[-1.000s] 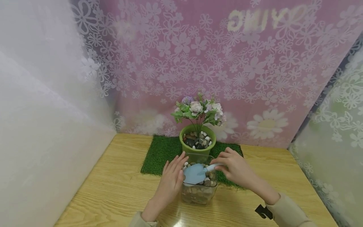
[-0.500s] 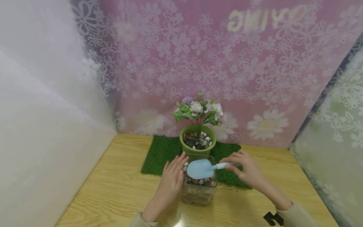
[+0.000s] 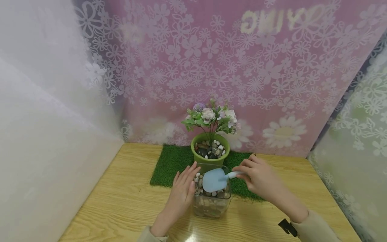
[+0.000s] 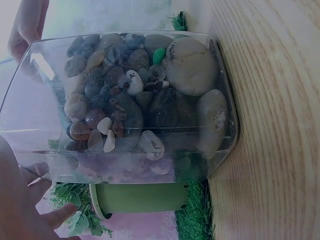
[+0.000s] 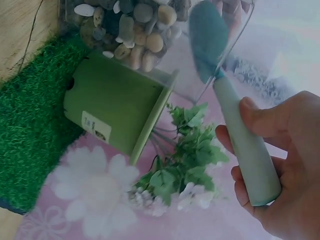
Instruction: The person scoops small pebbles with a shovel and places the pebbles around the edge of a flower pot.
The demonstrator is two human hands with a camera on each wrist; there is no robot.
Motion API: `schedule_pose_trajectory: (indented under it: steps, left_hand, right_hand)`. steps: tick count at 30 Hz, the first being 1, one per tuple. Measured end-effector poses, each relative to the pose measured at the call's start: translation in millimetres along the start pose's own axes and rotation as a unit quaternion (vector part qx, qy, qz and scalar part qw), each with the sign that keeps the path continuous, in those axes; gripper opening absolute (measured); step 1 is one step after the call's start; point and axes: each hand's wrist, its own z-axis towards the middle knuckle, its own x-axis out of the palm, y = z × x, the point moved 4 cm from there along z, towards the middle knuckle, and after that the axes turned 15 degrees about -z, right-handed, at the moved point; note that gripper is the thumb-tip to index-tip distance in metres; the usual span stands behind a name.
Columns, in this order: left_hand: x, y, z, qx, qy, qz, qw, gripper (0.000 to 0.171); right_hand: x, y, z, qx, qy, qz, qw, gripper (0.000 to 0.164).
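Note:
My right hand (image 3: 255,174) grips the white handle of a small light-blue trowel (image 3: 214,180). Its blade hangs within the upper part of a clear plastic container (image 4: 227,115), above the pebbles (image 5: 145,37). In the right wrist view, thumb and fingers curl round the handle. Straight-fingered, my left hand (image 3: 180,191) lies along the container's left side, touching near its rim. Pebbles of mixed sizes, grey, brown and white, fill the lower part of the container. Whether any lie on the blade is hard to tell.
Just behind the container, a green flowerpot (image 5: 110,105) holds artificial flowers (image 3: 208,116) and stones. It stands on a dark green turf mat (image 3: 172,164). The wooden table (image 3: 121,195) ends at a pink floral curtain (image 3: 181,67) behind and pale sheets on both sides.
The trowel has risen off the pebbles and shifted right, with my right hand following; in the last half second it came slightly back left and tilted. My left hand has stayed put.

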Motion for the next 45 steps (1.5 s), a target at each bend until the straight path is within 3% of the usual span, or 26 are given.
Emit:
schedule_pose_trajectory:
  steps: [11,18,25,33,41,45]
  left_hand:
    - [0.7,0.3,0.0,-0.003,0.0,0.001,1.0,0.052]
    - [0.1,0.8,0.5,-0.001,-0.004,0.001,1.0,0.054]
    - [0.1,0.6,0.0,0.002,-0.005,-0.003,1.0,0.053]
    - [0.1,-0.5,0.3,0.002,-0.007,-0.005,1.0,0.055]
    - [-0.2,-0.9,0.4,0.007,-0.01,-0.011,0.9999,0.055]
    - [-0.4,-0.5,0.3,0.008,-0.01,-0.013,0.9998,0.051]
  right_hand:
    - [11,24,11,-0.035,0.003,-0.045,0.998,0.018]
    - [14,23,13,0.001,0.003,0.006,1.0,0.018]
    - [13,31,13,-0.011,0.004,-0.026,1.0,0.017]
    - [13,28,13,0.033,0.079,0.047,0.995,0.014]
    - [15,19,8,0.067,0.112,0.082,0.988,0.018]
    - [14,11,0,0.09,0.102,0.101,0.986,0.021]
